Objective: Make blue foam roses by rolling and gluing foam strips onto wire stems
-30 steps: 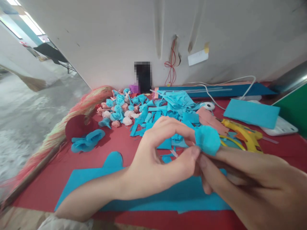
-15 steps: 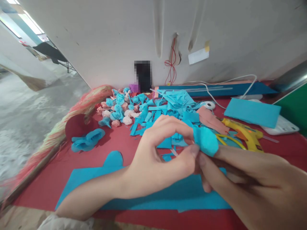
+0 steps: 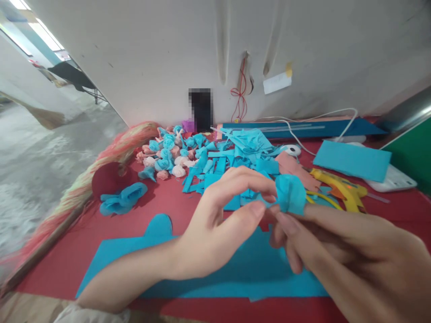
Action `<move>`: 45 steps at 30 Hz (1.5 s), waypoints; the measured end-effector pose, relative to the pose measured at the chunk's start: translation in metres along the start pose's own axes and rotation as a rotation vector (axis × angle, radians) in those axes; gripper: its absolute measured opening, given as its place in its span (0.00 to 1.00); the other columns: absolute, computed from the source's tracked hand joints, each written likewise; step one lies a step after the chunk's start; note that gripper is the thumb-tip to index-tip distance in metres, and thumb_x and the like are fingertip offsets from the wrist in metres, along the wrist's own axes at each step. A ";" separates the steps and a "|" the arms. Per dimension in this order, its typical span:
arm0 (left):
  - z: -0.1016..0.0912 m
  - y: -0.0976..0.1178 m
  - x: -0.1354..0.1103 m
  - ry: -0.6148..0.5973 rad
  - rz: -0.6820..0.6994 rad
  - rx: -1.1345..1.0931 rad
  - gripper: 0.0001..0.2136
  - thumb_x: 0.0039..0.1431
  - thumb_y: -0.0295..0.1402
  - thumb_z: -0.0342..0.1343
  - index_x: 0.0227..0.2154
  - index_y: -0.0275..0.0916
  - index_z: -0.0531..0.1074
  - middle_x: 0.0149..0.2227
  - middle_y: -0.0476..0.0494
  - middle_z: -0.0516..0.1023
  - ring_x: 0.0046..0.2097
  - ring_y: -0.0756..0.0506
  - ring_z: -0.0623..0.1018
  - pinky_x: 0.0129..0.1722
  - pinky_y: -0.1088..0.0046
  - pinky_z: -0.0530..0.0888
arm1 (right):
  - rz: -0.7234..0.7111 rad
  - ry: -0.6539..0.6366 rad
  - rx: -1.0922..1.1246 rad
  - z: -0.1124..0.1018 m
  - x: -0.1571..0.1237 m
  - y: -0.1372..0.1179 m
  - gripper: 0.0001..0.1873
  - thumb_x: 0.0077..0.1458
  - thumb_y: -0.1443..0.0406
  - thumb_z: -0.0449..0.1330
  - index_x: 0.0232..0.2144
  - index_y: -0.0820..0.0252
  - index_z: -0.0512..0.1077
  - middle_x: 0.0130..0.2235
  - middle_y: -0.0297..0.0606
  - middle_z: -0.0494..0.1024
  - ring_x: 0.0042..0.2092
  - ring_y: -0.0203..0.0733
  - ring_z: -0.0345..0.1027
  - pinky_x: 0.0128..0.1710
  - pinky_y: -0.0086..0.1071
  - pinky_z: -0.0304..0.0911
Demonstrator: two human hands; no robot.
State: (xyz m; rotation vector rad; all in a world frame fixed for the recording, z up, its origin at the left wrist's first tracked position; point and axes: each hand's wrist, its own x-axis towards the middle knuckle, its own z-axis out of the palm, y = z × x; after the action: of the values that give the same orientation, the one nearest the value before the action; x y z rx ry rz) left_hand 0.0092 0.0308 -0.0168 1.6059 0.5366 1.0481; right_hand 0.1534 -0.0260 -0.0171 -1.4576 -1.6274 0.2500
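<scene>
My right hand [image 3: 336, 242] pinches a small blue crepe paper flower [image 3: 290, 193] at its base, between thumb and forefinger. The paper is rolled and cupped, with its upper edge pointing up. Close beside it on the left, my left hand [image 3: 218, 229] curves with thumb and forefinger apart; whether a fingertip still touches the paper I cannot make out. Under both hands lies a long blue crepe paper sheet [image 3: 235, 273]. A rounded blue petal piece [image 3: 160, 225] pokes out past the sheet's far edge.
Finished pink, white and blue paper roses [image 3: 166, 154] are heaped at the back left. Blue scraps [image 3: 249, 143] pile beside them. A yellow glue gun [image 3: 350, 190] lies right, near folded blue paper [image 3: 352, 159]. A blue flower [image 3: 124, 198] and a straw broom [image 3: 104, 157] are left.
My left thumb and forefinger have parted and come away from the flower's base. The right hand keeps its pinch, and the flower has turned slightly.
</scene>
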 end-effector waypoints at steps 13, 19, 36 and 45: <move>0.003 0.000 -0.001 0.041 -0.093 -0.214 0.05 0.54 0.27 0.57 0.30 0.40 0.78 0.34 0.46 0.71 0.37 0.48 0.71 0.37 0.72 0.72 | 0.028 -0.073 0.077 -0.002 0.001 -0.001 0.21 0.56 0.58 0.52 0.13 0.53 0.64 0.12 0.28 0.64 0.14 0.35 0.61 0.11 0.24 0.57; 0.007 -0.001 0.001 0.084 -0.161 -0.349 0.05 0.50 0.27 0.60 0.29 0.41 0.80 0.33 0.46 0.70 0.32 0.51 0.72 0.25 0.77 0.73 | -0.020 -0.122 0.158 -0.006 0.006 -0.002 0.14 0.54 0.66 0.54 0.18 0.51 0.67 0.14 0.23 0.67 0.13 0.31 0.61 0.11 0.21 0.56; 0.007 -0.003 0.003 0.121 -0.167 -0.280 0.06 0.47 0.25 0.63 0.26 0.44 0.80 0.30 0.49 0.71 0.33 0.52 0.71 0.33 0.75 0.71 | 0.005 -0.031 0.010 -0.001 0.002 -0.001 0.15 0.52 0.58 0.54 0.16 0.49 0.69 0.13 0.29 0.68 0.14 0.38 0.62 0.08 0.27 0.58; 0.010 -0.002 0.002 0.121 -0.196 -0.384 0.04 0.46 0.25 0.63 0.24 0.42 0.78 0.29 0.50 0.69 0.26 0.54 0.71 0.24 0.77 0.74 | -0.049 -0.090 0.130 -0.002 0.006 -0.002 0.10 0.53 0.65 0.55 0.21 0.49 0.69 0.14 0.23 0.66 0.13 0.32 0.58 0.09 0.23 0.55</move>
State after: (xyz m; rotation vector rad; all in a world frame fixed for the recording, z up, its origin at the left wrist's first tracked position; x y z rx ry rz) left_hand 0.0190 0.0280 -0.0181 1.1363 0.5252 1.0324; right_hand 0.1540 -0.0226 -0.0114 -1.3227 -1.6845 0.3911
